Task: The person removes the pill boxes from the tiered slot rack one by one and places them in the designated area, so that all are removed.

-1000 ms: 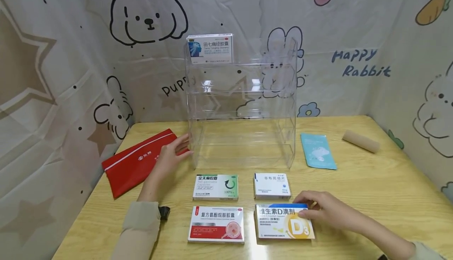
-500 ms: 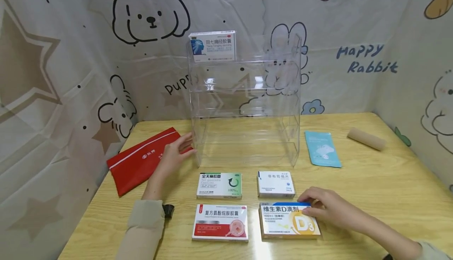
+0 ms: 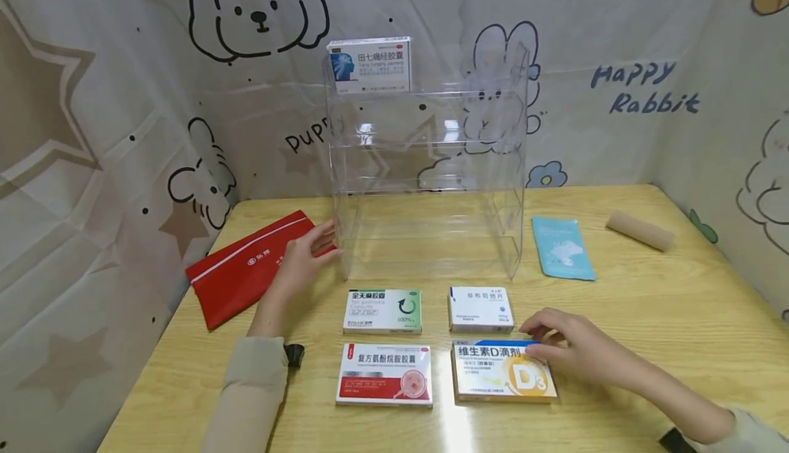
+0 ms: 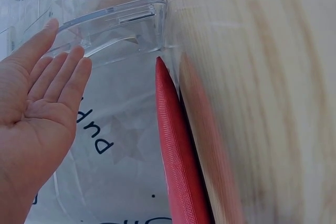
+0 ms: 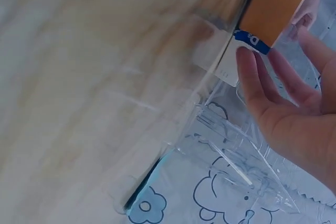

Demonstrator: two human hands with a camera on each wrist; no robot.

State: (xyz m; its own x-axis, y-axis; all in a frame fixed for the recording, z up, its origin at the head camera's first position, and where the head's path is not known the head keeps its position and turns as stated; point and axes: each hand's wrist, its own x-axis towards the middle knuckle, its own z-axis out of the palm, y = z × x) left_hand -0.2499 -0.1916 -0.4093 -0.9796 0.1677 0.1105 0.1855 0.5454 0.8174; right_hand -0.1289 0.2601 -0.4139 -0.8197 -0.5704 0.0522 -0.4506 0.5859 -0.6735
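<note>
My left hand (image 3: 302,258) reaches to the left side of a clear acrylic tiered rack (image 3: 428,227), fingertips right at its side panel; the left wrist view shows the fingers extended with nothing in the palm. At the front right, my right hand (image 3: 573,343) rests by the upper right corner of a vitamin D drops box (image 3: 502,371), white, blue and orange, lying flat. Its fingers (image 5: 249,77) are at the blue-edged end, thumb over the face. Near it lie a white-blue tablet box (image 3: 481,308), a green-white capsule box (image 3: 382,311) and a red-white capsule box (image 3: 384,374).
A white capsule box (image 3: 370,66) stands on the rack's top tier at left. The red zip pouch (image 3: 246,268) lies beneath the left forearm's side. To the right are a teal sachet (image 3: 563,249) and a brown cardboard tube (image 3: 641,230). Printed cloth (image 3: 616,144) walls the wooden table.
The camera view has shifted slightly, so everything sits a little higher in the picture. Both hands keep their places at the rack and the vitamin D drops box.
</note>
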